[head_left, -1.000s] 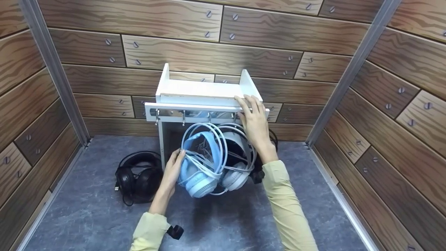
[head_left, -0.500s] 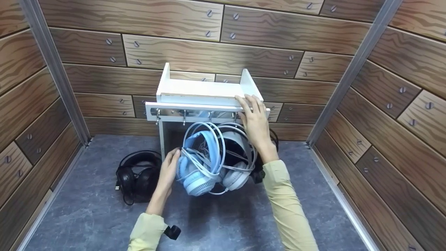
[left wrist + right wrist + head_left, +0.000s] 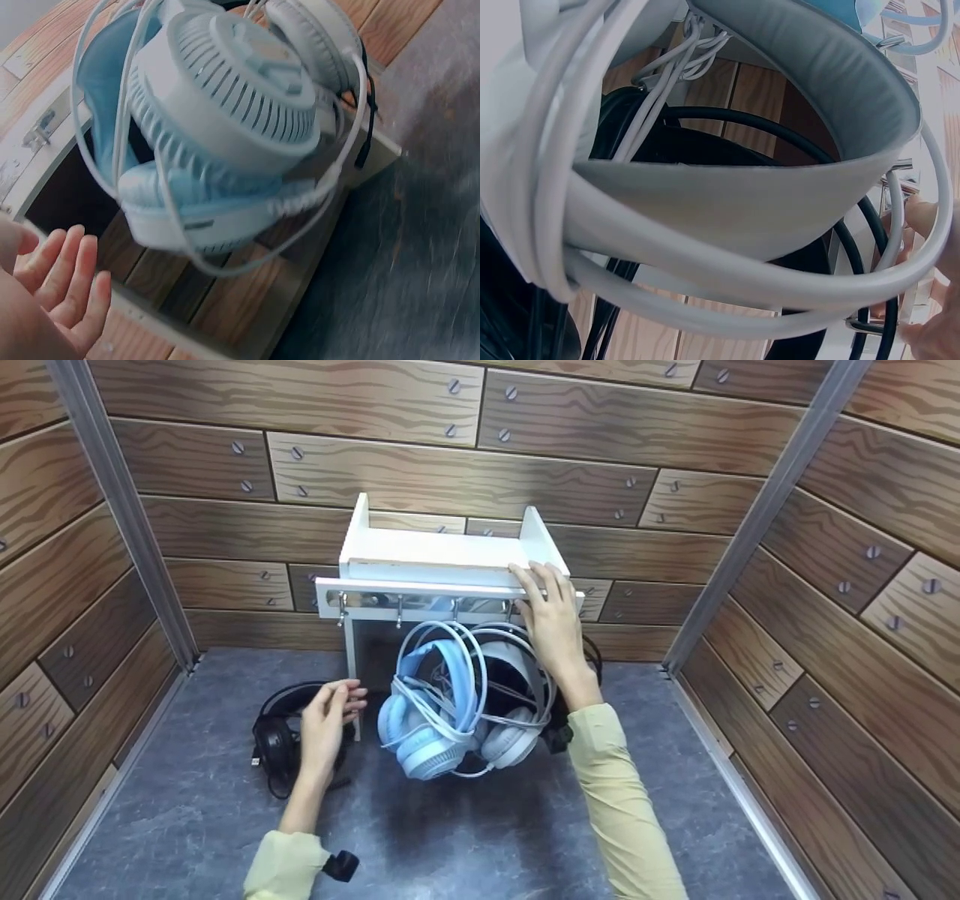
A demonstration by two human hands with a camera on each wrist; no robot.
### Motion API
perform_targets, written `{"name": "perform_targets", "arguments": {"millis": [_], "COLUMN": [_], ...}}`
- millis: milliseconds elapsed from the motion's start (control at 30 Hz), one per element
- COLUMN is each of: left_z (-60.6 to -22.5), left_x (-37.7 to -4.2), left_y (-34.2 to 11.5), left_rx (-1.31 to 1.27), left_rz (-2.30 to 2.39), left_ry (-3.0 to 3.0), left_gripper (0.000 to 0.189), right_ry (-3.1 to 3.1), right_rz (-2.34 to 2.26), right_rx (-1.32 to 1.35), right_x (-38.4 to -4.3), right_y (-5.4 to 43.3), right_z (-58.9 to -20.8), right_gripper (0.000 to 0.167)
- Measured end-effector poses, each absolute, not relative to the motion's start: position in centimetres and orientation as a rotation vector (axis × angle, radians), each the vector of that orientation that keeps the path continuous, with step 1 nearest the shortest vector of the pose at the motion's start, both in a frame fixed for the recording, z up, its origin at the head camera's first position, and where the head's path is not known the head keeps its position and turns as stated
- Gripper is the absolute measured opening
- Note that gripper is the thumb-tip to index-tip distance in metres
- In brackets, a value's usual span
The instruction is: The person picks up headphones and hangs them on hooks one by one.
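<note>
A pair of light-blue headphones [image 3: 429, 735] hangs from a hook of the white hook rack [image 3: 442, 547], its cable looped round it. Beside it hangs a pair of white headphones [image 3: 510, 735], and black headphones [image 3: 557, 735] show partly behind those. My left hand [image 3: 326, 727] is held in the air left of the blue pair, apart from it, fingers loose and holding nothing. Black headphones [image 3: 276, 750] on the floor are partly hidden behind this hand. My right hand [image 3: 553, 622] grips the rack at its right end, fingers over the hook rail [image 3: 367, 600] and thumb in front.
Two hooks at the rail's left, including the end hook [image 3: 343, 610], carry nothing. Wood-patterned walls [image 3: 825, 585] with metal edge strips enclose the dark grey floor [image 3: 187, 810] on three sides. The rack stands close to the back wall.
My left hand has let go of the light-blue headphones and moved left, in front of the black pair on the floor. The blue pair stays hanging; my right hand keeps its place.
</note>
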State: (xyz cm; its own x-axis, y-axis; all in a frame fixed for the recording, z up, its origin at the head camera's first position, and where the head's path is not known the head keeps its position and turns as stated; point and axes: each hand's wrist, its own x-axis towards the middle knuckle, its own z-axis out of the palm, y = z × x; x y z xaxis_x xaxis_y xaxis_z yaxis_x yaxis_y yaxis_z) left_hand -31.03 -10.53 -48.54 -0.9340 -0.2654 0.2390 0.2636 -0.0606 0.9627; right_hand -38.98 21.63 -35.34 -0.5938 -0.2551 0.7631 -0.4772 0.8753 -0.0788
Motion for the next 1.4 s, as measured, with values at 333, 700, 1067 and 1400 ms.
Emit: {"name": "perform_targets", "arguments": {"millis": [333, 700, 1067, 1400], "left_z": [-49.8, -53.2, -56.7, -58.0], "left_x": [-30.6, -30.8, -31.5, -31.7], "left_y": [-15.2, -19.5, -21.1, -22.3], "left_rx": [0.079, 0.5, 0.67, 0.664], "left_rz": [-1.807, -1.583, -1.773, -1.937], "left_ry": [-1.868, -2.158, -2.375, -2.45], "left_gripper": [0.026, 0.051, 0.092, 0.099], "right_ry": [-2.233, -2.24, -2.249, -2.243], "right_rz": [0.341, 0.338, 0.334, 0.337], "right_rx": [0.522, 0.519, 0.517, 0.516], "right_x": [-39.1, -39.1, -38.9, -39.0], "right_y": [21.7, 21.6, 21.8, 21.7], "right_z": [-35.5, -35.5, -35.5, -35.4], "right_gripper": [0.05, 0.049, 0.05, 0.049]}}
